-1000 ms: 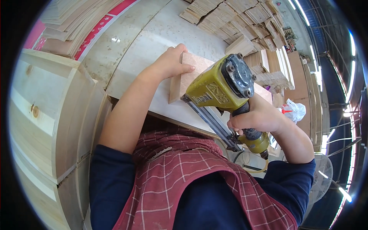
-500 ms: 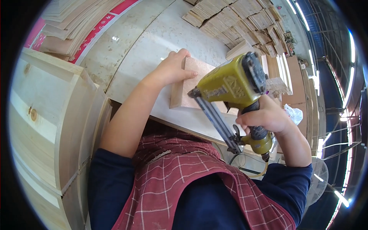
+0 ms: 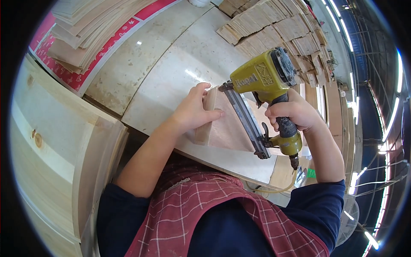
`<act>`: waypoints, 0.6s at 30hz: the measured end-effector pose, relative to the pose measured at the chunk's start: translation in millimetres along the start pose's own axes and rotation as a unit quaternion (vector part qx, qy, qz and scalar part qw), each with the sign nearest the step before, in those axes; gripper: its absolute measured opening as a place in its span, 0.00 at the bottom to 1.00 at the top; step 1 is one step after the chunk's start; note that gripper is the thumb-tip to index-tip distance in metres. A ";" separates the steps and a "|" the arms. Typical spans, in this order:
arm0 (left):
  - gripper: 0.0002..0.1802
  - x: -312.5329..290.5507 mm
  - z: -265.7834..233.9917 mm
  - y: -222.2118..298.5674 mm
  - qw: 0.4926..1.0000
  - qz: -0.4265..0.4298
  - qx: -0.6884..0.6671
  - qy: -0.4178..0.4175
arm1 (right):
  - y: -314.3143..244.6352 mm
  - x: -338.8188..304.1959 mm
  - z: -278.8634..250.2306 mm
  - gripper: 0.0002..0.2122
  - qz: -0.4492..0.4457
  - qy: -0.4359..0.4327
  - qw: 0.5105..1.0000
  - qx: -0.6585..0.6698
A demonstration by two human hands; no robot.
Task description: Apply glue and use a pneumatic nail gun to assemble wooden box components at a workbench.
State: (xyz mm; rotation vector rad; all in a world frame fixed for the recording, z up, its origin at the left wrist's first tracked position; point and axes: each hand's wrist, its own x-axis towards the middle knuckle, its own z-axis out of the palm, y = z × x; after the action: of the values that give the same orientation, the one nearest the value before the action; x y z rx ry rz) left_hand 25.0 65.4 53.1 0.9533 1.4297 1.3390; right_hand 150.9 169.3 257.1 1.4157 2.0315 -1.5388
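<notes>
My right hand (image 3: 297,112) is wrapped round the black grip of an olive-yellow air nail gun (image 3: 264,81). The gun's nose is at the far left corner of a shallow wooden drawer (image 3: 227,130), touching or nearly so. Its slim magazine slants down over the drawer's pale pinkish panel, hiding part of it. My left hand (image 3: 195,110) grips the drawer's left end board, thumb over the inner side and fingers behind the outer side. The drawer rests on a pale worktable (image 3: 165,92). From the gun's base, a yellowish air hose (image 3: 282,189) curves down.
Large pale wooden boxes (image 3: 47,141) stand close on my left. Thin wood sheets (image 3: 81,38) are stacked on a pink patterned cover (image 3: 70,79) at the far left. Many wood strips (image 3: 274,30) lie stacked at the far right. A fan (image 3: 349,218) is beyond my right elbow.
The nail gun has moved up and left, its nose now at the drawer's far corner. The drawer appears lower and tilted differently, showing more of its inside. My left hand keeps its grip.
</notes>
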 end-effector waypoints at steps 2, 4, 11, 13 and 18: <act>0.43 0.2 1.3 -1.0 1.000 0.002 -0.008 0.005 | -0.1 1.4 -0.8 0.14 0.007 -0.001 1.000 -0.005; 0.43 -0.6 2.1 -0.4 1.000 -0.012 0.007 0.016 | 0.1 1.5 -0.6 0.13 -0.009 0.020 1.000 -0.008; 0.42 -1.8 4.4 2.2 0.998 -0.038 -0.051 0.005 | 4.5 6.0 -5.5 0.14 -0.002 0.013 1.000 -0.013; 0.41 -1.5 5.0 1.1 0.999 -0.038 -0.033 0.010 | 6.3 6.2 -7.2 0.14 0.001 -0.005 1.000 -0.011; 0.38 -7.9 5.9 7.0 0.999 -0.038 -0.001 0.037 | 9.1 3.8 -5.0 0.13 0.007 -0.001 1.000 0.003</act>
State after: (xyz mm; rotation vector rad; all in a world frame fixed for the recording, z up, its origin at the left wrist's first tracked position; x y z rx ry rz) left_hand 32.4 60.2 61.0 0.8465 1.5054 1.3321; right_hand 157.8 175.5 251.1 1.4264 2.0123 -1.5404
